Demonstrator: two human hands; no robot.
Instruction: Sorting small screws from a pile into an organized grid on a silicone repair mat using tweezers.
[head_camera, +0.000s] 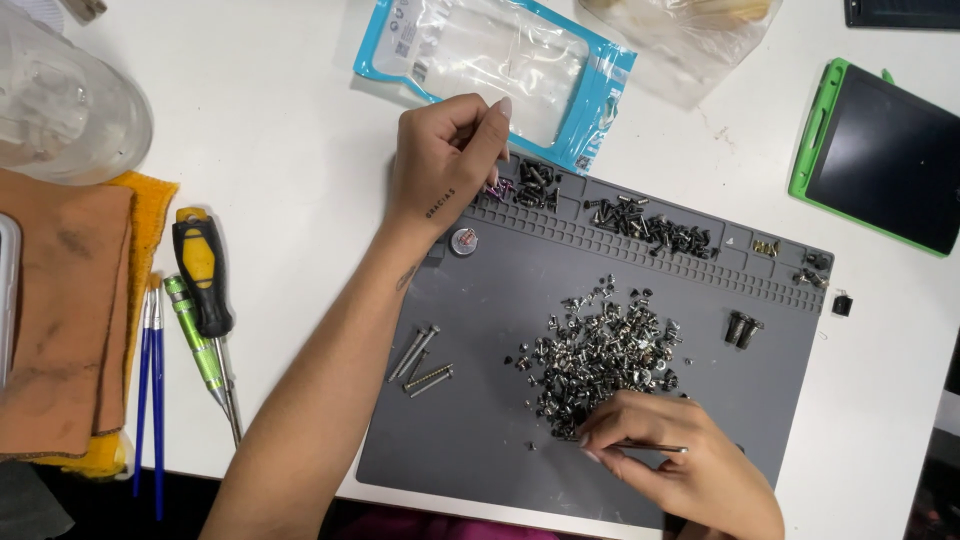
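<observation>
A grey work mat (500, 440) lies on the white table. A heap of small silver screws (605, 350) sits in its middle. My right hand (675, 455) rests at the heap's near edge, pinching thin metal tweezers (655, 447). My left hand (445, 160) reaches to the mat's far left compartments, fingertips pinched together over a few purple screws (497, 188); whether it holds one I cannot tell. Dark screws (655, 228) fill the tray slots along the mat's far edge. Several long screws (422, 362) lie on the mat's left part.
Left of the mat lie a yellow-black screwdriver (203, 270), a green tool (198, 340) and blue brushes (150, 390) beside brown and yellow cloths (60, 320). A blue-edged clear pouch (500, 60) and a green-framed tablet (880, 155) lie at the back.
</observation>
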